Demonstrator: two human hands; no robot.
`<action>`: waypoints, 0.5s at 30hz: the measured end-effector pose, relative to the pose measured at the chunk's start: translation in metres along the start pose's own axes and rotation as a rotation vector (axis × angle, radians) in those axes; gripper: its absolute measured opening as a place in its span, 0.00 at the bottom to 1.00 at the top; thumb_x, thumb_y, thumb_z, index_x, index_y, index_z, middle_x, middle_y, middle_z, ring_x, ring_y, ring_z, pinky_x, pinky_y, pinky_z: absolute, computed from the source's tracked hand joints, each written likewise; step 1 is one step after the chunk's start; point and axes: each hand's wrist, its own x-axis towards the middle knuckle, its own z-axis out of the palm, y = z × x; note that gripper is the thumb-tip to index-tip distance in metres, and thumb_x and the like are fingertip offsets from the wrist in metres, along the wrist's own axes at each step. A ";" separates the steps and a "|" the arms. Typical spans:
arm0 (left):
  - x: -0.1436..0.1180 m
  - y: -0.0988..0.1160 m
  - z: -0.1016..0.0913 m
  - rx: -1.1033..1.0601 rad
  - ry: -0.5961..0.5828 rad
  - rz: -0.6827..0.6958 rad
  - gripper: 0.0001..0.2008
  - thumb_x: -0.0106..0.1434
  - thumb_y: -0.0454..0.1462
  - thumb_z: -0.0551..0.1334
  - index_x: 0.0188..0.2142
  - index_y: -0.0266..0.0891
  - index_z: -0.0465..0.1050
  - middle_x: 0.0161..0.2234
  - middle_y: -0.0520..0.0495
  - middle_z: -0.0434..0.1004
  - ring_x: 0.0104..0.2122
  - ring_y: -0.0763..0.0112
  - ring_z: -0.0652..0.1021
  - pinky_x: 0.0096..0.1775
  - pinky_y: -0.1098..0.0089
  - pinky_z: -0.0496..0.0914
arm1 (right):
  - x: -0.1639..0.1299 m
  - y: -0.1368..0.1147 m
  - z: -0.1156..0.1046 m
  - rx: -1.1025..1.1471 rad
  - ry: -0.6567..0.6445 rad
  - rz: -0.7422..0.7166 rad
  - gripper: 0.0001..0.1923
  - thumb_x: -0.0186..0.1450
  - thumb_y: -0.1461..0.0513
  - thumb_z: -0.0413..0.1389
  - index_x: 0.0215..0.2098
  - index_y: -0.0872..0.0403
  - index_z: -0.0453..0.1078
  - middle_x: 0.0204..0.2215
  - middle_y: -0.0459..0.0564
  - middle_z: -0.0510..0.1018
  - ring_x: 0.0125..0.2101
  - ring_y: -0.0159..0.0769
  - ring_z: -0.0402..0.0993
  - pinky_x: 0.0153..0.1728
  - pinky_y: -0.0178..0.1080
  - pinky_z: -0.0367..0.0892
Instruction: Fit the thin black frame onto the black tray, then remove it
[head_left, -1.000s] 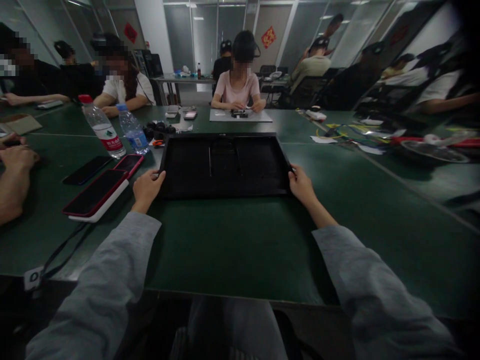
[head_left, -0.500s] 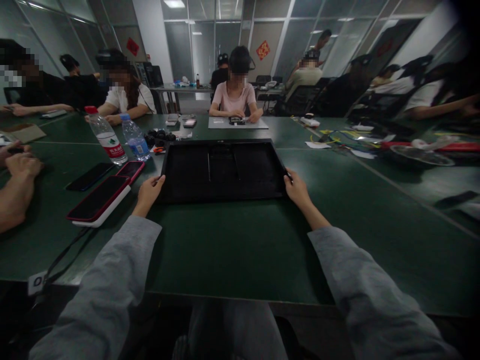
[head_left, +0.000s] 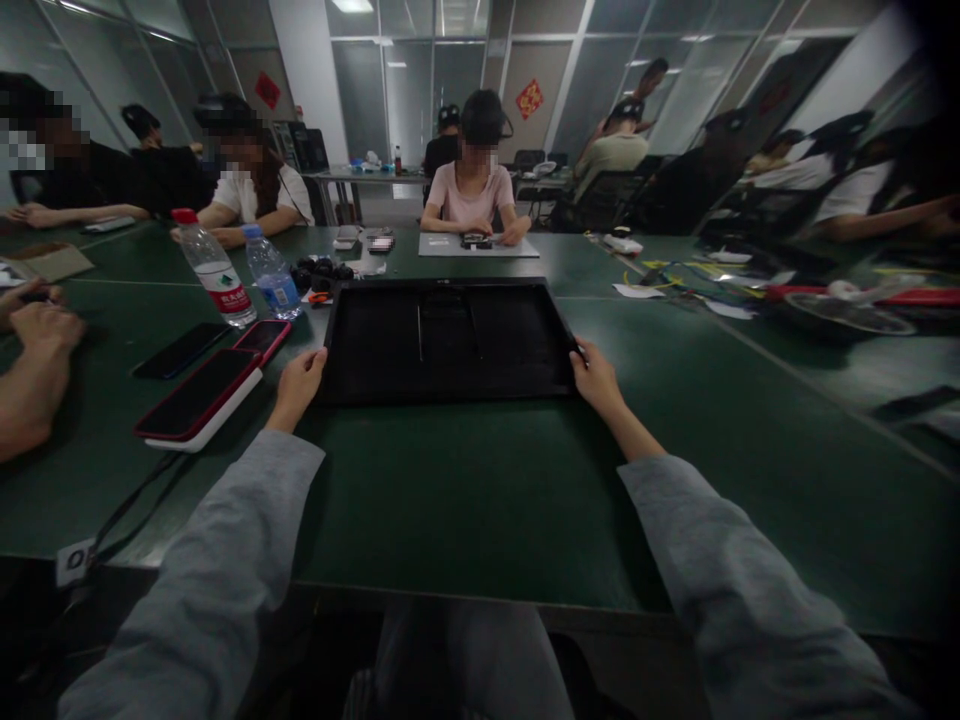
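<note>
A black, shallow rectangular tray (head_left: 375, 350) with a raised rim lies on the green table in front of me. Two thin upright lines mark its inner middle. My left hand (head_left: 298, 385) grips its left edge, thumb on top. At the opposite end, my right hand (head_left: 596, 372) is closed around the right edge. The undersides of my fingers are hidden by the rim and the dim light.
To the left lie a red-framed device (head_left: 202, 395), a dark phone (head_left: 180, 350) and two water bottles (head_left: 225, 285). Another person's hand (head_left: 45, 325) rests at far left. Across the table a person in pink (head_left: 472, 190) works over a board. Cables (head_left: 690, 278) spread at right.
Both hands keep their hold on the tray, which stays in place. The whole view has shifted very slightly.
</note>
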 end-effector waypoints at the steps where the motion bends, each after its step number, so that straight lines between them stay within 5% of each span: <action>1: 0.002 -0.003 0.001 0.011 -0.002 0.000 0.25 0.74 0.51 0.54 0.48 0.37 0.83 0.45 0.39 0.86 0.49 0.53 0.82 0.52 0.60 0.74 | 0.001 0.000 0.000 -0.005 -0.006 0.009 0.29 0.70 0.52 0.50 0.66 0.53 0.71 0.58 0.61 0.80 0.58 0.56 0.78 0.62 0.62 0.70; 15: 0.004 -0.008 0.002 -0.031 -0.027 0.018 0.24 0.73 0.49 0.55 0.54 0.34 0.80 0.53 0.35 0.84 0.52 0.55 0.81 0.55 0.61 0.72 | -0.001 -0.006 -0.003 0.017 -0.009 0.018 0.28 0.70 0.52 0.50 0.64 0.53 0.71 0.60 0.63 0.79 0.59 0.57 0.76 0.63 0.64 0.68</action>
